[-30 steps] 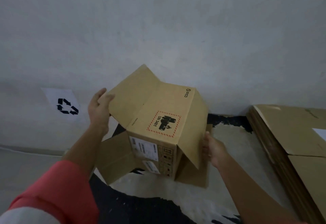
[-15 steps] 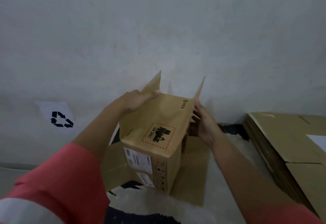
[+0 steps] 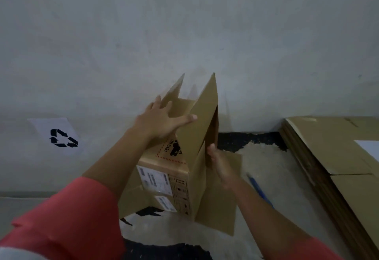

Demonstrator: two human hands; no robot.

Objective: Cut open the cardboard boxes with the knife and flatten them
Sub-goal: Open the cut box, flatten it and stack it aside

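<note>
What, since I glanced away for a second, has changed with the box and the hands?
The top flaps swung from splayed to upright. The left hand let go of one and now lies spread on the box top. The right hand rose to the top, then dropped back to the box's right side; its grip is blurred. Box, cardboard stack and recycling sign stayed put.

Brown cardboard box (image 3: 178, 186) on the floor at view centre, flaps opened out.

Its top panel bears a red dashed label reading UN 3481. The near face carries white stickers and black handling symbols. Two flaps stand up toward 12 o'clock, and others lie spread on the floor at its 7 and 5 o'clock. A stack of flattened brown cardboard sheets (image 3: 328, 149) lies well apart at 3 o'clock. A slim blue object (image 3: 259, 190) lies at the box's 4 o'clock, too blurred to tell whether it is the knife.
</note>
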